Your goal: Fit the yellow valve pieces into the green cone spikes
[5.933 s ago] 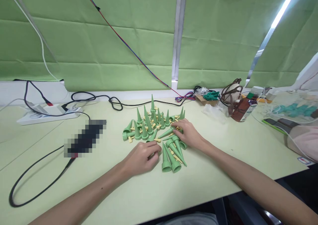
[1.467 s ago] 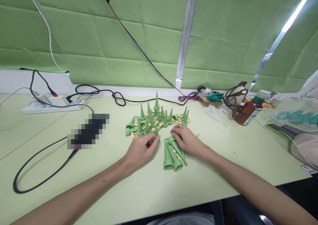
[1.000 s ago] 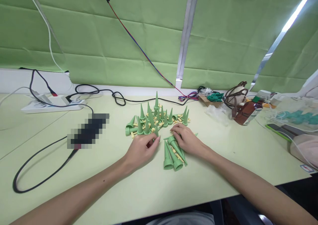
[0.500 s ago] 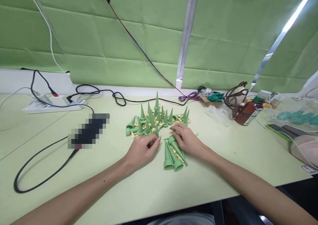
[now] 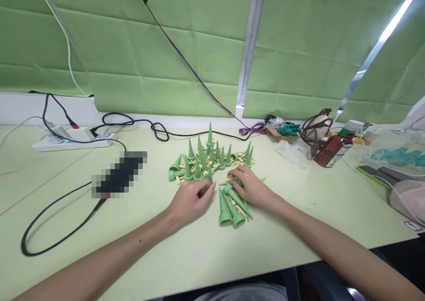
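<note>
My left hand (image 5: 192, 200) rests on the table with thumb and fingers closed around the base of an upright green plastic cone spike (image 5: 210, 173). To its right, my right hand (image 5: 254, 187) curls over a small pile of green cone spikes (image 5: 225, 212) lying on their sides with yellow pieces among them. Its fingertips are bent down by a small yellow piece (image 5: 229, 177); what they grip is mostly hidden. Beyond both hands is a cluster of standing green cone spikes (image 5: 222, 159), some tipped over, with many small yellow valve-like parts (image 5: 239, 160) between them.
At the left lie a power strip (image 5: 73, 142), a black cable and a pixelated dark object (image 5: 119, 175). The back right holds a cardboard box (image 5: 282, 136), clear plastic wrap (image 5: 294, 152), a brown bottle (image 5: 334, 150) and a phone (image 5: 378, 177). Green blinds hang behind.
Both hands stay nearly in place. The loose cone under my right hand has shifted slightly to the right; the view has moved a little.
</note>
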Demonstrator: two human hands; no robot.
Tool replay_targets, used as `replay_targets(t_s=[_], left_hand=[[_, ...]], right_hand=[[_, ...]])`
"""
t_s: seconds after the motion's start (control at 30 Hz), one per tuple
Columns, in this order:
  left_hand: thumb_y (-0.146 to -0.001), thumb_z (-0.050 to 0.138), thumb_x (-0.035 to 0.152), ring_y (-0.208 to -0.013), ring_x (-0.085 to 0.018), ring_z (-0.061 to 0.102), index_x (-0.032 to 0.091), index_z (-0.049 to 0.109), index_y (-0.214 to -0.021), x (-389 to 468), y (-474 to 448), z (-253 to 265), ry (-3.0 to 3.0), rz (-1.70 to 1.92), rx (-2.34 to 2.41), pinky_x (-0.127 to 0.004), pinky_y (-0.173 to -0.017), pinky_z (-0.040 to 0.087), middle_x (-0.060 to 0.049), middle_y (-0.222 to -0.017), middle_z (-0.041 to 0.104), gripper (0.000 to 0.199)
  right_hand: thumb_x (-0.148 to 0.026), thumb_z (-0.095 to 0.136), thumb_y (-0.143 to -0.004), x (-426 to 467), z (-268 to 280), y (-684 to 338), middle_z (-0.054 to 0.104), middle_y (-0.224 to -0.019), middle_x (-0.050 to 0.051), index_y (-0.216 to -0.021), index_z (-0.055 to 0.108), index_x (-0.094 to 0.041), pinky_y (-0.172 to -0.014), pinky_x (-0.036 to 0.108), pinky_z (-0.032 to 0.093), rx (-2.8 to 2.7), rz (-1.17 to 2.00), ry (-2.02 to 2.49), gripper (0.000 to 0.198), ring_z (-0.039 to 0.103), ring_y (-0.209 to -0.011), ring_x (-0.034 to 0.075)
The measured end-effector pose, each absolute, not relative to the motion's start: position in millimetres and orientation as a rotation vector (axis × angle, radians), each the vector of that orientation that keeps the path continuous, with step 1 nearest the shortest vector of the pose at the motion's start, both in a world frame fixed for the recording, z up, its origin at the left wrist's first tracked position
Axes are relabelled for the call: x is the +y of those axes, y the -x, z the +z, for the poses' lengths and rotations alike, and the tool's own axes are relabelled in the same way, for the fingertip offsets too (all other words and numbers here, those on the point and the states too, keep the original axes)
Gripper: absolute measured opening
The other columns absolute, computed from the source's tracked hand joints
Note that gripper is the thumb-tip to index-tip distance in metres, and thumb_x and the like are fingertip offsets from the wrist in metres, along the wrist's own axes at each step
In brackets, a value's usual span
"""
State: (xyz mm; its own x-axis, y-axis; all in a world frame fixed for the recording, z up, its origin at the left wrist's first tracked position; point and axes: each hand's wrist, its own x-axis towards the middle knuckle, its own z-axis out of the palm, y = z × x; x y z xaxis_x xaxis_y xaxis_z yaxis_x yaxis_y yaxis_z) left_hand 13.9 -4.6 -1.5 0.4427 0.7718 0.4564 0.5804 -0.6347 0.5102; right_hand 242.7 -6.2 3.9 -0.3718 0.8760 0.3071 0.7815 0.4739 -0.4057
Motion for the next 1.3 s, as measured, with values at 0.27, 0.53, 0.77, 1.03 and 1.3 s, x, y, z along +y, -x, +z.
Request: replay_targets(t_s=[0.27, 0.53, 0.77, 1.03, 1.3], left_hand=[[-0.097, 0.048, 0.033, -0.047, -0.009, 0.041, 0.016, 0.055, -0.064, -4.7, -14.3, -0.3, -2.424, 0.984, 1.156, -0.025, -0.052, 0.03, 0.003, -0.051, 0.05, 0.038], [-0.097, 0.048, 0.034, -0.047, -0.01, 0.042, 0.016, 0.056, -0.064, -5.0, -14.2, 0.4, -2.435, 0.976, 1.141, -0.025, -0.051, 0.03, 0.003, -0.051, 0.05, 0.039], [-0.097, 0.049, 0.033, -0.047, -0.01, 0.042, 0.016, 0.055, -0.064, -5.8, -14.1, -0.1, -2.428, 0.972, 1.144, -0.025, -0.051, 0.03, 0.003, -0.051, 0.051, 0.038], [-0.097, 0.049, 0.032, -0.046, -0.009, 0.04, 0.016, 0.054, -0.063, -4.6, -13.6, 0.2, -2.445, 0.983, 1.135, -0.025, -0.051, 0.029, 0.004, -0.05, 0.049, 0.038], [-0.098, 0.05, 0.032, -0.047, -0.009, 0.041, 0.016, 0.059, -0.07, -5.1, -13.6, -1.0, -2.425, 1.013, 1.118, -0.024, -0.051, 0.03, 0.004, -0.052, 0.05, 0.033]], right_hand=[[-0.018, 0.053, -0.097, -6.8, 4.9, -242.2, 0.06, -0.109, 0.012, -0.116, 0.062, -0.015, -0.096, 0.039, 0.046, -2.224, 0.287, 1.36, 0.021, 0.056, -0.108, 0.025], [-0.011, 0.053, -0.095, -5.4, 2.4, -242.4, 0.059, -0.107, 0.01, -0.112, 0.062, -0.016, -0.092, 0.037, 0.048, -2.19, 0.267, 1.292, 0.02, 0.058, -0.102, 0.023], [-0.009, 0.055, -0.094, -4.9, 2.0, -241.2, 0.061, -0.104, 0.009, -0.107, 0.063, -0.017, -0.086, 0.035, 0.049, -2.162, 0.243, 1.253, 0.017, 0.06, -0.097, 0.022], [-0.008, 0.052, -0.095, -6.3, 6.1, -238.7, 0.065, -0.095, 0.008, -0.099, 0.064, -0.017, -0.083, 0.036, 0.05, -2.059, 0.173, 1.179, 0.016, 0.062, -0.088, 0.021], [-0.013, 0.051, -0.097, -14.1, 11.0, -234.5, 0.066, -0.097, 0.008, -0.101, 0.064, -0.02, -0.079, 0.036, 0.053, -1.93, 0.184, 1.045, 0.016, 0.063, -0.087, 0.021]])
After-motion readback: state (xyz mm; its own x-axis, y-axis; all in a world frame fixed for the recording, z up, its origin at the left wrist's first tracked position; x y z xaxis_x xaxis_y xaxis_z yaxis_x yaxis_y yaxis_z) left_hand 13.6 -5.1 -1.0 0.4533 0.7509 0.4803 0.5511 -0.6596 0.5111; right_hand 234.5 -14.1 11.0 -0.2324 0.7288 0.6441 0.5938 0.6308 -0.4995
